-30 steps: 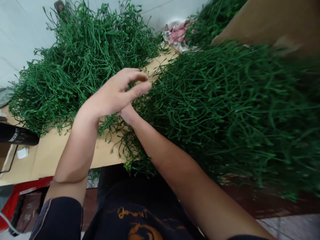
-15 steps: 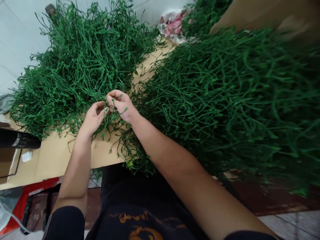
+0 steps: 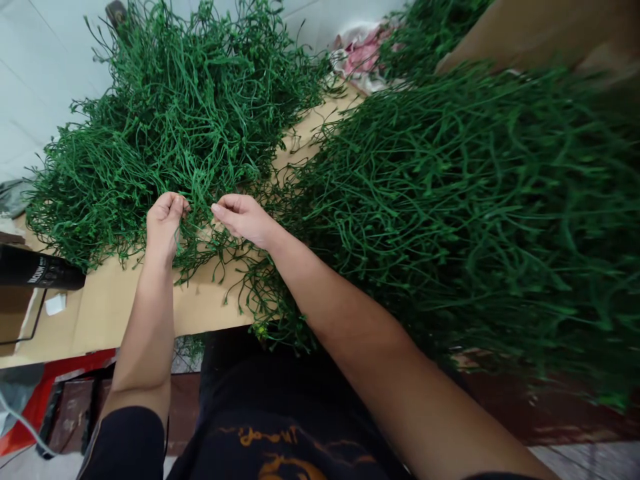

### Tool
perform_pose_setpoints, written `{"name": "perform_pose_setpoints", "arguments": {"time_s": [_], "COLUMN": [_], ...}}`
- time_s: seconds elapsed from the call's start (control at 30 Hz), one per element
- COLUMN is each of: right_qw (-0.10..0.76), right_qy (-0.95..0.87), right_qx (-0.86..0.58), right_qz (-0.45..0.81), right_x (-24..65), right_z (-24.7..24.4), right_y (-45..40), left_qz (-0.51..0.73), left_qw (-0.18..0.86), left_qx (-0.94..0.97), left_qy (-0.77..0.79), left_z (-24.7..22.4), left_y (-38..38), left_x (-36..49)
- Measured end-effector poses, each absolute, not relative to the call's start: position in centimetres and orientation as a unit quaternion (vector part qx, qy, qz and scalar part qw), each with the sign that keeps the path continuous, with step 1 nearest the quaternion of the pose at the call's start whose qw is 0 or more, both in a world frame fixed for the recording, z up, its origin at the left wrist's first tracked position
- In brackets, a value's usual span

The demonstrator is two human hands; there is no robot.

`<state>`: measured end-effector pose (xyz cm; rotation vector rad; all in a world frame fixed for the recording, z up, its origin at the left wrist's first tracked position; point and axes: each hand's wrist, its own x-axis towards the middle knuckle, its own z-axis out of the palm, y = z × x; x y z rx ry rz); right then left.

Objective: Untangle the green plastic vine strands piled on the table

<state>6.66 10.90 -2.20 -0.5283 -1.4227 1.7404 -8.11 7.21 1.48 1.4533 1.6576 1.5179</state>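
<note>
My left hand (image 3: pixel 167 219) is closed in a pinch at the front edge of the left heap. A thin green stem (image 3: pixel 177 237) shows beside its fingers. My right hand (image 3: pixel 244 217) is a short gap to the right, thumb and forefinger pressed together; anything between them is too small to name. Below and between both hands lies a loose tangle of green stems (image 3: pixel 207 243) with small forked tips. The left heap of green stems (image 3: pixel 175 113) rises behind my hands. A larger heap of green stems (image 3: pixel 440 200) spreads to the right of my right forearm.
Brown cardboard (image 3: pixel 120 300) covers the work surface. A black cylinder with white lettering (image 3: pixel 43 268) lies at the left edge, near a small white piece (image 3: pixel 56 305). Pink-and-white cloth (image 3: pixel 363 53) sits at the back, and brown paper (image 3: pixel 540 37) stands at the upper right.
My hands were together over the tangle and have drawn apart. The left hand moved left and its fingers closed; the right shifted slightly, still pinched. The view has tilted a little.
</note>
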Motion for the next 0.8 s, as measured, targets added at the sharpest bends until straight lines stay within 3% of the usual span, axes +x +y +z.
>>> {"name": "perform_pose_setpoints", "arguments": {"time_s": [0.2, 0.4, 0.6, 0.8], "right_qw": [0.421, 0.482, 0.493, 0.531], "right_qy": [-0.623, -0.599, -0.57, -0.503], "right_qx": [-0.173, -0.164, -0.174, -0.165], "right_qz": [0.636, 0.619, 0.634, 0.661], "right_x": [6.3, 7.2, 6.0, 6.5], "right_z": [-2.4, -2.8, -3.1, -3.3], "right_y": [10.6, 10.6, 11.5, 11.5], "left_qz": [0.568, 0.719, 0.631, 0.469], "left_qw": [0.179, 0.129, 0.233, 0.18], "left_qx": [0.506, 0.261, 0.52, 0.737], "left_qy": [0.624, 0.632, 0.526, 0.452], "left_z": [1.4, 4.5, 6.5, 8.5], "left_y": [9.5, 9.3, 8.0, 8.5], "left_x": [-8.6, -14.1, -8.4, 0.0]}}
